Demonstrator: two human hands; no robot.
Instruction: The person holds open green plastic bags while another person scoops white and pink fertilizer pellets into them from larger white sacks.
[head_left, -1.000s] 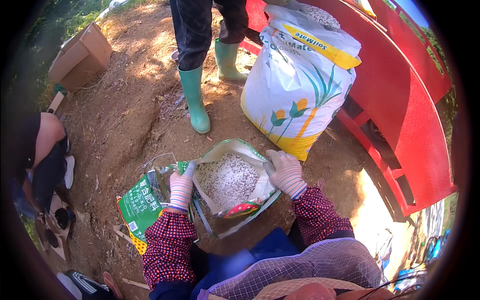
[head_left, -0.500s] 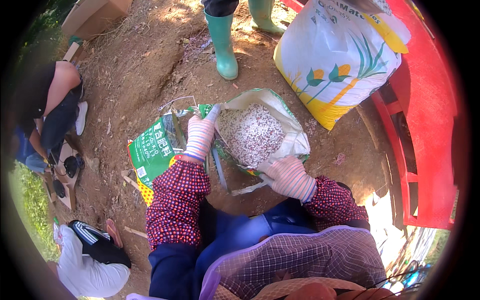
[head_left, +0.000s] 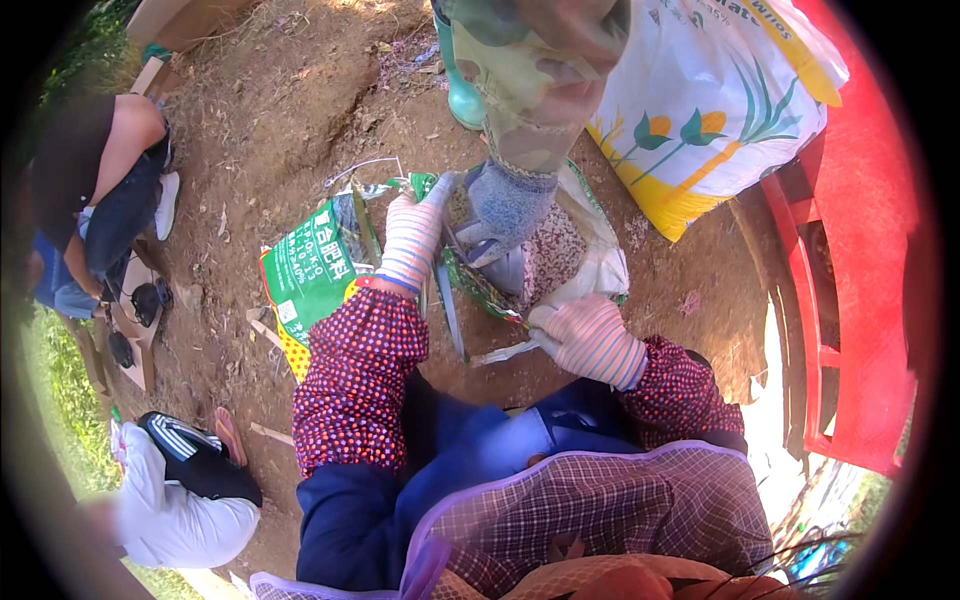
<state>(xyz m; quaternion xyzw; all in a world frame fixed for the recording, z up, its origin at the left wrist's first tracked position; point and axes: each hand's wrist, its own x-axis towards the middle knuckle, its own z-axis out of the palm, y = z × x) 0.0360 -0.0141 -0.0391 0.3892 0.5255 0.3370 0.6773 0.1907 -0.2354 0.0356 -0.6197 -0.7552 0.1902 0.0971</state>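
An open woven fertilizer sack (head_left: pixel 607 283), white inside with a green outer face, stands before me, holding white and reddish-brown granules (head_left: pixel 557 247). My left hand (head_left: pixel 412 235), in a striped knit glove, is closed on its left rim. My right hand (head_left: pixel 590 340), gloved alike, pinches the near right rim. Between them, a co-worker's grey-gloved hand (head_left: pixel 505 210) reaches down into the sack from a camouflage sleeve (head_left: pixel 535 95). Something pale grey shows under that hand, too covered to make out. Left of my left wrist lies a green printed sack (head_left: pixel 315 260) with a yellow patch.
A full white and yellow sack (head_left: pixel 700 120) stands at the far right beside a red metal frame (head_left: pixel 860 250). A green boot (head_left: pixel 462 100) is planted ahead on the dirt. Two people (head_left: pixel 190 500) crouch or sit at left, near cardboard (head_left: pixel 140 350).
A co-worker's gloved hand and camouflage sleeve have come in from the far side, down into the open sack. My hands keep their hold on the rim; the view has shifted slightly.
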